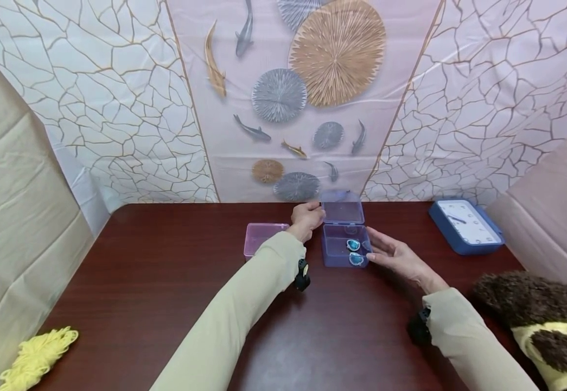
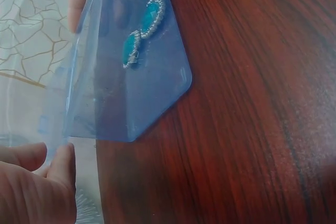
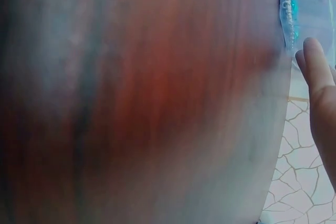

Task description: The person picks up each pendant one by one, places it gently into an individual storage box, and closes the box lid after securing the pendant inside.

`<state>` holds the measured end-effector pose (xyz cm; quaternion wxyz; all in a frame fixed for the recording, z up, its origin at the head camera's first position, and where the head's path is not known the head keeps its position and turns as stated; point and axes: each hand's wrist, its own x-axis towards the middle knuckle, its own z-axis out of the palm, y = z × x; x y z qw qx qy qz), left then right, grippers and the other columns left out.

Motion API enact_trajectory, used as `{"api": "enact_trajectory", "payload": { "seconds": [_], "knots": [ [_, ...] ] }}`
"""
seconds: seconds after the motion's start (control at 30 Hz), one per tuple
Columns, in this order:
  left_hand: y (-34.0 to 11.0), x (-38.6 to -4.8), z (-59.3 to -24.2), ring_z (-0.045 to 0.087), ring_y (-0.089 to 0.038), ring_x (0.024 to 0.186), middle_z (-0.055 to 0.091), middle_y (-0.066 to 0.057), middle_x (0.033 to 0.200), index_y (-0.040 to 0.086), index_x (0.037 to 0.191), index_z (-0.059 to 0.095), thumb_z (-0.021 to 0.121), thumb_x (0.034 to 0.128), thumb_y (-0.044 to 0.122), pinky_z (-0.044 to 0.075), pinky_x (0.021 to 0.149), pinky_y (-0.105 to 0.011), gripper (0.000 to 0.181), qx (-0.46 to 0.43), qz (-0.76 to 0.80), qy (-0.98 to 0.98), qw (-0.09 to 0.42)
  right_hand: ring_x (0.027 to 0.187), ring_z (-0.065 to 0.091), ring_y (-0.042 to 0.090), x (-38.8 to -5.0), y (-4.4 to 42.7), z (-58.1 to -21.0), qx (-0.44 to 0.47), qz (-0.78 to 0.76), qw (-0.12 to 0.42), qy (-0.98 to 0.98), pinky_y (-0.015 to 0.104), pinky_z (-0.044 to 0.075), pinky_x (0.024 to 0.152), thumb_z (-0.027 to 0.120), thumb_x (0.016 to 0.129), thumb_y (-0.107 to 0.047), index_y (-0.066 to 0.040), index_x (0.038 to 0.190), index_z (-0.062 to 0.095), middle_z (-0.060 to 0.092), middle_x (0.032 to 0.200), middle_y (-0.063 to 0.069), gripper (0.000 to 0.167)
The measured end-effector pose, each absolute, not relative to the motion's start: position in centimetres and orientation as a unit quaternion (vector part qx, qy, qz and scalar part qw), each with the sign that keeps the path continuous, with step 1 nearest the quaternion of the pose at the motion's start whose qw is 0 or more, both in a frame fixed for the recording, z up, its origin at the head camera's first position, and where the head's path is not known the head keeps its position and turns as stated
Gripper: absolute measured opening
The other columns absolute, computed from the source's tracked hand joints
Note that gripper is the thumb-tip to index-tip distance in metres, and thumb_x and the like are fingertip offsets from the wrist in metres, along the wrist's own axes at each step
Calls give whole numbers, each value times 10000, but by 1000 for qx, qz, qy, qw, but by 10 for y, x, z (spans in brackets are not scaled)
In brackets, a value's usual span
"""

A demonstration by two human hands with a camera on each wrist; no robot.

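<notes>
A see-through blue plastic box [image 1: 334, 251] stands on the dark red table with its hinged lid [image 1: 343, 212] raised. Inside lie two blue stone ornaments, one behind [image 1: 353, 245] and one in front [image 1: 356, 259], each with a silvery beaded rim. With thumb and finger, my left hand [image 1: 307, 220] pinches the lid's left edge; the left wrist view shows this grip at the lower left. My right hand [image 1: 400, 263] is against the box's right side, its fingers fairly straight and its thumb by the front corner. In the right wrist view only part of that hand [image 3: 323, 98] shows.
Left of the blue box is a pink see-through box [image 1: 262, 234], partly behind my left sleeve. A blue and white clock [image 1: 469, 222] lies at the back right. Brown-and-yellow plush [image 1: 537, 304] is at the right edge, yellow yarn [image 1: 39, 355] at the front left.
</notes>
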<state>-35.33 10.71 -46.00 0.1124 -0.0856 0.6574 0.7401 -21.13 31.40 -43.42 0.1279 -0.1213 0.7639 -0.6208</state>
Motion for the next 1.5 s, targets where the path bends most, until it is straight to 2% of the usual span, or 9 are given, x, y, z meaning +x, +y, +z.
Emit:
{"api": "enact_trajectory", "payload": {
  "seconds": [0.17, 0.4, 0.53, 0.67, 0.8, 0.93, 1.07, 1.33, 1.5],
  "knots": [
    [88, -305, -404, 644, -158, 993, 664, -104, 1160, 48, 1193, 649, 631, 837, -67, 547, 833, -296, 375, -93, 743, 652, 120, 1358, 278, 382, -208, 310, -435, -97, -627, 131, 762, 142, 454, 910, 603, 918, -98, -45, 1497, 185, 208, 1534, 207, 716],
    [82, -291, -395, 666, -148, 901, 704, -108, 1041, 54, 1081, 709, 669, 836, -12, 549, 837, -325, 257, -65, 728, 675, 97, 1298, 435, 208, -204, 305, -434, -85, -638, 122, 755, 163, 479, 893, 618, 909, -112, -42, 1488, 218, 244, 1514, 226, 708],
    [80, -277, -392, 663, -133, 882, 715, -63, 1024, 94, 1038, 737, 691, 840, 63, 544, 761, -232, 206, -41, 688, 722, 67, 1289, 447, 209, -203, 304, -432, -76, -634, 119, 760, 163, 483, 885, 625, 906, -127, -47, 1489, 221, 257, 1510, 223, 713],
    [79, -257, -393, 614, -132, 1060, 669, -34, 1168, 107, 1121, 704, 627, 899, 121, 498, 879, -223, 236, -24, 667, 743, 49, 1305, 417, 268, -203, 303, -430, -68, -627, 127, 766, 178, 480, 900, 625, 909, -153, -52, 1491, 217, 267, 1508, 219, 719],
    [78, -236, -396, 490, -172, 1255, 577, -34, 1310, 97, 1258, 609, 528, 965, 241, 396, 1043, -281, 336, 3, 664, 745, 57, 1250, 469, 197, -203, 302, -425, -42, -626, 136, 767, 191, 479, 910, 572, 946, -191, -37, 1495, 186, 259, 1505, 245, 688],
    [78, -221, -405, 433, -183, 1306, 460, -58, 1423, 73, 1356, 501, 529, 965, 294, 348, 1081, -277, 450, 35, 664, 744, 64, 1333, 368, 318, -200, 299, -420, -29, -651, 147, 744, 208, 459, 944, 395, 1019, -280, -16, 1498, 118, 207, 1511, 271, 613],
    [78, -214, -417, 417, -224, 1313, 400, -94, 1461, 28, 1390, 435, 561, 952, 210, 360, 1068, -276, 490, 53, 684, 726, 58, 1388, 188, 397, -198, 293, -416, -43, -674, 154, 721, 202, 436, 967, 291, 1024, -384, -12, 1495, 90, 143, 1534, 254, 633],
    [77, -209, -431, 421, -305, 1292, 417, -182, 1426, -56, 1358, 435, 593, 914, 71, 391, 1036, -304, 487, 69, 713, 697, 22, 1156, 543, 71, -198, 290, -417, -13, -676, 141, 723, 221, 461, 947, 475, 983, -312, -38, 1493, 181, 224, 1512, 253, 648],
    [77, -207, -434, 405, -320, 1301, 414, -192, 1425, -68, 1355, 430, 591, 905, 31, 383, 1040, -319, 488, 61, 728, 682, 22, 1102, 569, 58, -198, 289, -419, -11, -679, 139, 721, 204, 471, 928, 503, 974, -281, -33, 1492, 182, 221, 1510, 259, 658]
  ]
}}
